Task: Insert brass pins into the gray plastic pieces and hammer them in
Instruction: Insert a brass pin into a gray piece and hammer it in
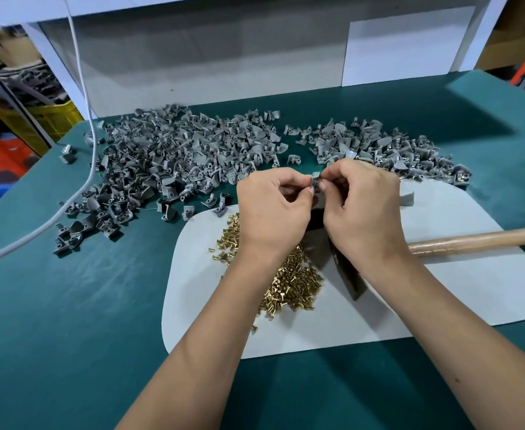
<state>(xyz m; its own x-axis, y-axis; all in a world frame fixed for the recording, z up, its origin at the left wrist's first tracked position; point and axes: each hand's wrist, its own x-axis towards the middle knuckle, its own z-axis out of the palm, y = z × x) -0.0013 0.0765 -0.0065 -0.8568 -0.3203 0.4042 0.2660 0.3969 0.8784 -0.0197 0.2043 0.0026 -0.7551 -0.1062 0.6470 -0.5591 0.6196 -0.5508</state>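
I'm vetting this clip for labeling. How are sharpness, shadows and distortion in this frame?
Head view: the gray plastic pieces and brass pins are sharp; the far left background is smeared; wide-angle distortion bends the table edge; a dark shadow band crosses the green mat at the back; no strong glare.

Two bare forearms show, with no sleeves, gloves, rings, watch or bands on them. The left hand (273, 209) and right hand (363, 206) have short, plain, unpainted nails. A small dark mole marks the right forearm.
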